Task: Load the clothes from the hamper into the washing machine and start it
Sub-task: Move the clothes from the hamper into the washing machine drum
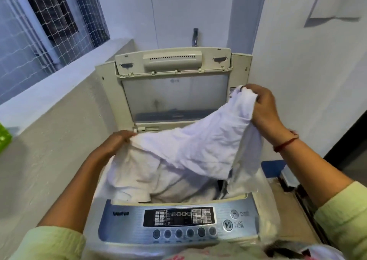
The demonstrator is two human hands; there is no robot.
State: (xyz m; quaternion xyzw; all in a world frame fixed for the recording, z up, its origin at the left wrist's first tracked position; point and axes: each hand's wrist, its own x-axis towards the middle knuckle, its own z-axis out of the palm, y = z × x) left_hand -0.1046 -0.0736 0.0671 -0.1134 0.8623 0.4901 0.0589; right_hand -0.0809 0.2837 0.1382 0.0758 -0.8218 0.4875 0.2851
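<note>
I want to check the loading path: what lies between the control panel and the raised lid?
In the head view, a white cloth is spread across the stretch between the control panel and the raised lid.

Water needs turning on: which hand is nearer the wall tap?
Right. The right hand holds the white garment up, below-right of the tap; the left hand grips it lower, farther down-left.

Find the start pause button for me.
Head view: the start pause button sits at the right end of the control panel, just below the power button.
</note>
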